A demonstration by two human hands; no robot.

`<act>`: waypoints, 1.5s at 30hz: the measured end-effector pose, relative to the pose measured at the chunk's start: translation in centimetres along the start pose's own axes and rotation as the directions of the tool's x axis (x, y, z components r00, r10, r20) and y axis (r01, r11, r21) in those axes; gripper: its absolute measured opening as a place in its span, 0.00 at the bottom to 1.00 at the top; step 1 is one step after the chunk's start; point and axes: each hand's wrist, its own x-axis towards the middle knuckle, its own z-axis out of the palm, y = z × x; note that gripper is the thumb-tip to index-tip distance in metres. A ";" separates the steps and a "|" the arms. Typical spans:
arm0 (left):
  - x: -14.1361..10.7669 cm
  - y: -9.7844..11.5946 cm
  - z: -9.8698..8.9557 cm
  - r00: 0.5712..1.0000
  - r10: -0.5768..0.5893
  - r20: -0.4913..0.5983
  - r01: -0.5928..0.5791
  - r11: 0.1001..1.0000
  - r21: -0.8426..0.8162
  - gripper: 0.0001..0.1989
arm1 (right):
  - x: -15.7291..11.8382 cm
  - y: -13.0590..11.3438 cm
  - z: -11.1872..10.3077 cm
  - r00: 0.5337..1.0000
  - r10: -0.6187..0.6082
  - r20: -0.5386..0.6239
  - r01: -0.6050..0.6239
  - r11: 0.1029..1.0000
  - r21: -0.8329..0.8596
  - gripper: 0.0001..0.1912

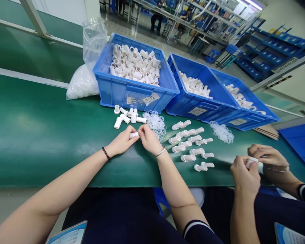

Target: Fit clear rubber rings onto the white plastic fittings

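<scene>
A white plastic pipe fitting [134, 135] lies between the fingers of my left hand [122, 140], which is closed around it. My right hand [149, 139] pinches at the fitting's right end; whether a ring sits in those fingertips is too small to tell. Just behind my right hand is a pile of clear rubber rings [156, 124]. Several loose white fittings [125, 117] lie beyond my left hand. To the right, more white fittings [185, 144] stand in rows on the green table [53, 142].
Blue bins [137, 93] full of white fittings line the back, beside a clear plastic bag [83, 81]. A second ring pile [222, 132] lies right. At far right a co-worker's hands [254, 166] hold a white fitting. Cardboard [268, 131] lies near the right bin.
</scene>
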 end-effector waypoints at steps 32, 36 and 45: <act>0.5 0.5 1.5 0.965 -0.221 0.142 0.236 0.497 -0.835 0.18 | 0.2 0.3 1.1 0.989 0.118 0.089 -0.140 0.555 0.820 0.15; 0.8 0.0 -1.1 0.954 -0.038 -0.297 -0.020 0.982 -0.190 0.19 | 0.3 0.7 -1.7 0.968 0.233 -0.097 -0.022 0.458 0.889 0.15; 1.7 -2.4 -5.1 0.936 -0.077 -0.343 0.288 0.730 0.620 0.19 | -0.5 2.9 -3.6 0.993 0.026 -0.117 -0.042 0.990 -0.133 0.08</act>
